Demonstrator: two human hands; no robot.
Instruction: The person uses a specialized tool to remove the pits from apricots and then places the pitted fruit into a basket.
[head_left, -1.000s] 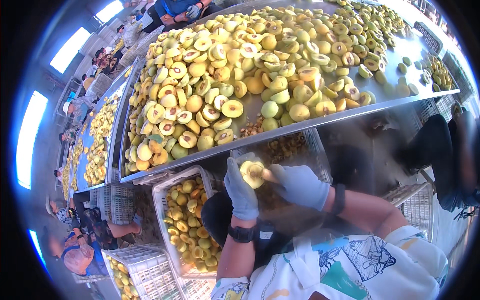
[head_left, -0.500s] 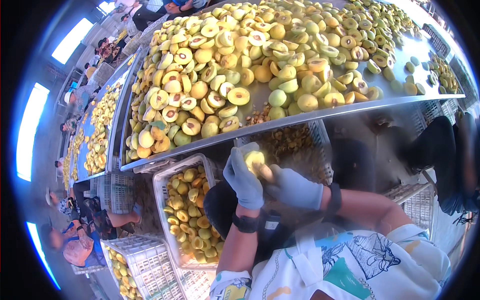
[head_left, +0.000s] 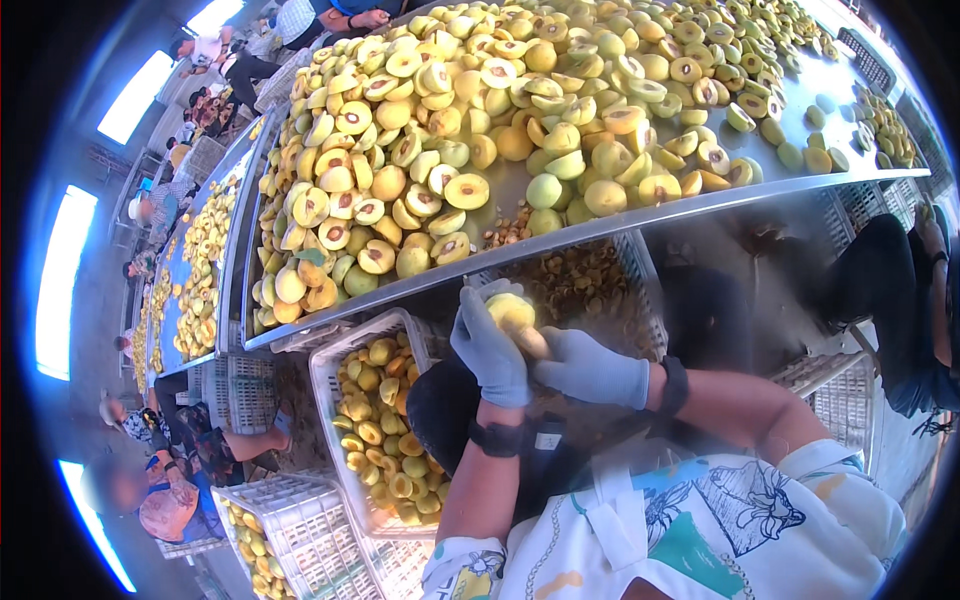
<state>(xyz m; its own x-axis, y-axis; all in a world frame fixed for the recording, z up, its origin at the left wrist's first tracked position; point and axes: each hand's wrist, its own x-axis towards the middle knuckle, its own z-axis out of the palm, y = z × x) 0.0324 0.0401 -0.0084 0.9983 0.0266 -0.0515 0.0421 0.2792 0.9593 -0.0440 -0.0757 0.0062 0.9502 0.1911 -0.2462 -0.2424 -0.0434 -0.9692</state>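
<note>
In a grey-blue glove, my left hand (head_left: 487,352) is closed around a yellow apricot half (head_left: 511,311), just below the near edge of the metal table (head_left: 620,220). My right hand (head_left: 597,370), gloved too, grips a tool with a light brown, wood-like handle (head_left: 531,344). The tool meets the fruit's lower right side; its working end is hidden. Beyond my hands, many halved apricots (head_left: 466,191), most with brown pits inside, are heaped on the table. Several loose pits (head_left: 510,228) lie near its edge.
A white crate (head_left: 322,390) of apricot halves stands left of my knee. Under the table a crate holds pits and scraps (head_left: 575,278). Another fruit crate (head_left: 290,530) is at lower left. People sit along a second table (head_left: 232,240); a person's dark-clad leg (head_left: 870,275) is at right.
My left hand has turned the apricot half a little, and the tool handle now slants more below it. Both hands stay together. The whole view has shifted slightly.
</note>
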